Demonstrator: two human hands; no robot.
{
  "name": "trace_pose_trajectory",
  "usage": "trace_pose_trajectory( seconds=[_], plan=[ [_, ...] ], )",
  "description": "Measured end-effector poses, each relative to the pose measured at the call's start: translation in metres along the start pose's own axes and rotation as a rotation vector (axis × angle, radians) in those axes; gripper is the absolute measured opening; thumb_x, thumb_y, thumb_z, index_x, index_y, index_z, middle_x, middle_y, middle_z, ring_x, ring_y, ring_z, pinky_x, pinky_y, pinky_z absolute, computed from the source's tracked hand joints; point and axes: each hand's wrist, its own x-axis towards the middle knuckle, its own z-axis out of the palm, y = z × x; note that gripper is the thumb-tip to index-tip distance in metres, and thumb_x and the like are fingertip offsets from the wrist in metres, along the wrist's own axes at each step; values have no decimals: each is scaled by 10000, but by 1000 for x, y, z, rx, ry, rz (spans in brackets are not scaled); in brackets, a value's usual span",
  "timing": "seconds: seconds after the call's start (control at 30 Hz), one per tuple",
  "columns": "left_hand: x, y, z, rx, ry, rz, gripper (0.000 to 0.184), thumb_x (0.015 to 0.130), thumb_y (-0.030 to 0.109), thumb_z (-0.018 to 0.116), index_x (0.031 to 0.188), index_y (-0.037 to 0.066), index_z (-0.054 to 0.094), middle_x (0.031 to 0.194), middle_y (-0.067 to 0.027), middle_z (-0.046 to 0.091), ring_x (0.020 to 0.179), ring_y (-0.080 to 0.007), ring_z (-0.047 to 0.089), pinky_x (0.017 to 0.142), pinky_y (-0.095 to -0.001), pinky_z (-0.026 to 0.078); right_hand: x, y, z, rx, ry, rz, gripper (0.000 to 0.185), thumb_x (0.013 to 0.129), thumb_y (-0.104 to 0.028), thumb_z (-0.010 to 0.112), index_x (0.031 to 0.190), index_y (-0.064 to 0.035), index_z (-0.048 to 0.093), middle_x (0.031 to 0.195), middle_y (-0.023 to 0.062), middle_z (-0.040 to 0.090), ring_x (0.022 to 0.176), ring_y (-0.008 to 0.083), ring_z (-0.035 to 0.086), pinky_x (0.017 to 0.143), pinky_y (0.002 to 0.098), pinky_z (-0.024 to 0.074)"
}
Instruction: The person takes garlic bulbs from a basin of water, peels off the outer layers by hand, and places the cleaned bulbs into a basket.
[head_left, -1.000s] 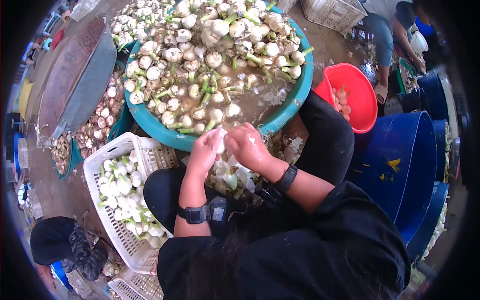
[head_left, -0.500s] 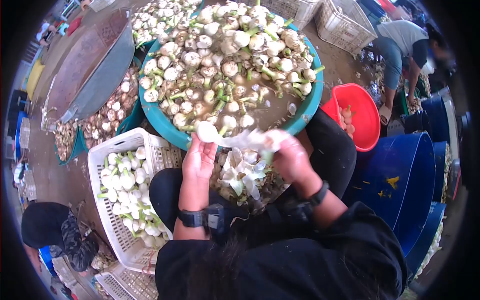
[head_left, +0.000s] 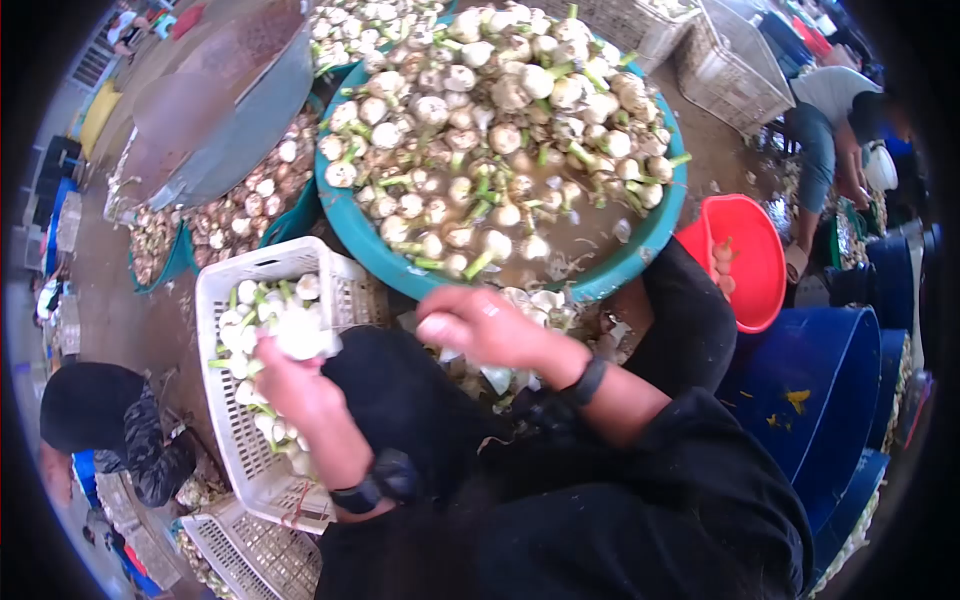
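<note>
My left hand (head_left: 298,385) is over the white plastic crate (head_left: 222,420), its fingers around a peeled white garlic bulb (head_left: 301,333). Both hand and bulb are slightly blurred. Below them, the crate holds several clean white bulbs with short green stems. My right hand (head_left: 488,328) hovers between my knees above a heap of peeled skins (head_left: 550,307). Its thumb and fingers look apart and nothing shows in it, though the fingertips are blurred. Just beyond it, a large teal tub (head_left: 398,272) carries a pile of muddy, unpeeled garlic bulbs (head_left: 505,140) in brown water.
A red bucket (head_left: 762,270) with a few orange-pink items and blue barrels (head_left: 790,400) stand on my right. A metal wheelbarrow-like tray (head_left: 235,130) is at the far left. One person bends at the upper right; another in a dark hat (head_left: 90,405) sits at the left.
My left hand has carried the bulb leftward from the tub's edge to over the crate. My right hand has moved left, and the strip of skin seen near it earlier no longer shows.
</note>
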Motion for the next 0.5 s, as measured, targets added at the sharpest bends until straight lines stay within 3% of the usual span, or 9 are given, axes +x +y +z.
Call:
trace_pose_trajectory(
  seconds=[0.13, 0.23, 0.27, 0.33, 0.37, 0.4, 0.43, 0.47, 0.5],
  plan=[
    [-30, -15, 27, -159, -93, -103, 280, 852, 300, 510, 875, 23, 551, 686, -55, 594, 556, -140, 572, 460, -246, 429, 29, -24, 41, 93, 76, -260, 258, 887, -223, 465, 794, 9, 528, 699, 174, 523, 662, 272, 557, 599, 386, 414],
    [27, -21, -16, -297, 15, -131, 331, 882, 338, 462, 994, 33, 524, 785, -30, 611, 685, -130, 599, 461, -256, 438, 27, 2, 11, 682, 43, 312, 251, 895, -229, 459, 773, -31, 555, 729, 62, 581, 650, 172, 560, 593, 277, 469],
    [44, -21, -42, 134, 30, 247, 379, 888, 354, 450, 1040, 12, 509, 800, -61, 601, 749, -165, 597, 639, -292, 475, 30, 25, -11, 497, 84, 331, 222, 900, -237, 453, 872, -48, 567, 863, 47, 592, 731, 136, 564, 617, 248, 487],
    [36, 24, -35, 18, 416, 341, 305, 887, 228, 477, 1055, -15, 401, 976, -124, 456, 933, -217, 476, 876, -342, 391, 30, 86, -43, 473, 515, 526, 579, 822, -300, 590, 1253, 11, 363, 1036, 157, 561, 974, 239, 535, 803, 318, 451],
    [20, 30, -21, 16, 435, 347, 305, 887, 228, 477, 1055, -15, 401, 976, -124, 456, 933, -217, 476, 876, -342, 391, 31, 107, -53, 454, 729, 596, 571, 768, -282, 643, 1189, 24, 409, 1131, 166, 508, 971, 244, 505, 834, 363, 409],
    [3, 34, -12, -71, 226, 424, 316, 889, 207, 467, 1089, -22, 382, 1015, -143, 452, 948, -239, 482, 888, -352, 384, 35, 142, -62, 221, 694, 586, 578, 768, -287, 643, 1195, 25, 410, 1165, 171, 502, 1012, 260, 499, 844, 354, 405],
    [-13, 37, -5, -149, 40, 513, 331, 890, 185, 457, 1124, -30, 362, 1054, -162, 448, 963, -261, 487, 900, -363, 377, 41, 271, -70, 21, 618, 642, 598, 757, -295, 645, 1193, 38, 405, 1117, 182, 543, 1007, 298, 526, 844, 350, 416],
    [-17, 3, -1, 722, 108, 1000, 324, 887, 148, 433, 1140, -45, 371, 1092, -189, 453, 989, -283, 487, 888, -382, 378, 49, 311, -69, -507, 451, 650, 654, 722, -417, 616, 1215, -31, 427, 1099, 242, 537, 1024, 368, 522, 841, 425, 431],
    [-27, -2, 17, 920, -31, 866, 321, 872, 74, 407, 1165, -49, 370, 1109, -197, 462, 1018, -291, 472, 880, -393, 375, 56, 286, -68, -569, 190, 743, 483, 766, -370, 548, 1133, -56, 519, 1055, 223, 566, 1011, 366, 530, 838, 427, 432]
  ],
)
